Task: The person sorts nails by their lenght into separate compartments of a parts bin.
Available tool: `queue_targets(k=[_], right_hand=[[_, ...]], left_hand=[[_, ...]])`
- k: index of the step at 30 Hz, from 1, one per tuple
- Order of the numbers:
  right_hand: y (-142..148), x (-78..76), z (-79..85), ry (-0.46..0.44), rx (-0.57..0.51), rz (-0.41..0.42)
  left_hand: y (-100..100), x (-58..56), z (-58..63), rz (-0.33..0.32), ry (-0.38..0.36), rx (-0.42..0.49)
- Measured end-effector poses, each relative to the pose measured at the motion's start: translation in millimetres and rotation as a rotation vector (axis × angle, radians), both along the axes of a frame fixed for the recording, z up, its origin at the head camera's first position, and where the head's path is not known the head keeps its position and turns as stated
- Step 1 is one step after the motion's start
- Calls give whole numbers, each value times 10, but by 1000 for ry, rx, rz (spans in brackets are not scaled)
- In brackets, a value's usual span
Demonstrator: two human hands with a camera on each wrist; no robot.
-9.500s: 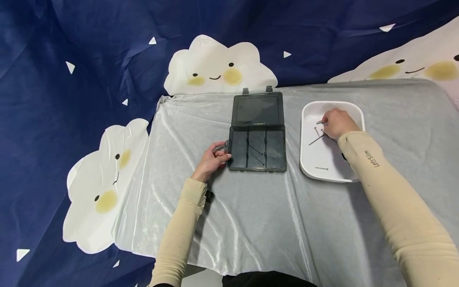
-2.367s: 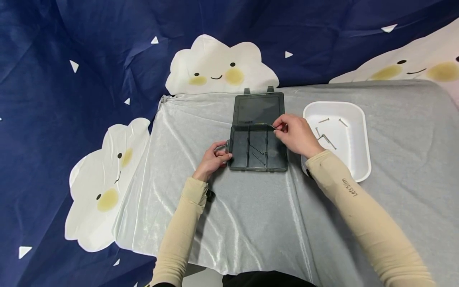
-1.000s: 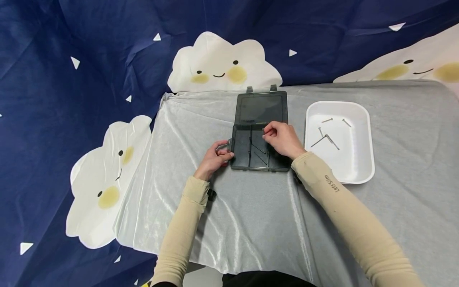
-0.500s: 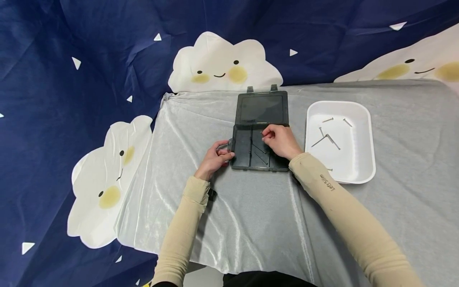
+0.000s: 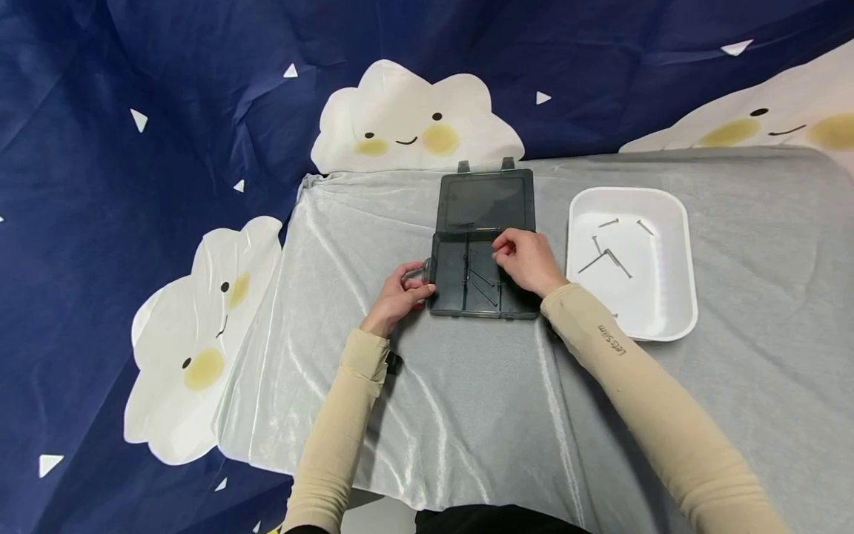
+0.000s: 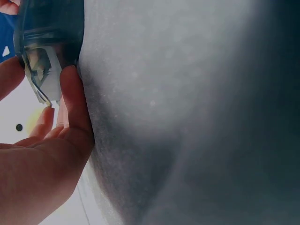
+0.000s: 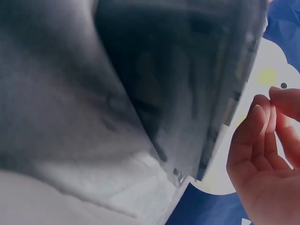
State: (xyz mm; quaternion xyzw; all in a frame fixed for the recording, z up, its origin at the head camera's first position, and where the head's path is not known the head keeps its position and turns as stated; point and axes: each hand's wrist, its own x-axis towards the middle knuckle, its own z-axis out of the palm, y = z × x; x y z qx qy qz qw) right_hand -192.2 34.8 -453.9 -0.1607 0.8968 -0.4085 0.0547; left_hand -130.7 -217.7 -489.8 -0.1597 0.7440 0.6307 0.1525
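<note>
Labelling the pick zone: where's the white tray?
Head view: the white tray is right of centre on the grey cloth, to the right of the open dark box.

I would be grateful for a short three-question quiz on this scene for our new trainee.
1. Which hand grips the side of the dark case?
2. True or false: the case's lid is closed.
3. Where do the visible metal fasteners inside the case lie, as the head camera sees it?
A. left compartment
B. middle compartment
C. right compartment

Key:
1. The left hand.
2. False; the lid is open.
3. B.
</note>
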Motion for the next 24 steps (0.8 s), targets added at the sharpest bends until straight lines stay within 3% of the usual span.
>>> queue_targets(k=[10, 16, 24], right_hand=[[101, 40, 223, 3, -38, -45], [161, 81, 430, 68, -44, -39], [378, 27, 641, 132, -23, -94]], left_hand=[[-1, 1, -5, -1, -5, 4], [-1, 8, -6, 6, -2, 7], [6, 5, -5, 1, -1, 0]])
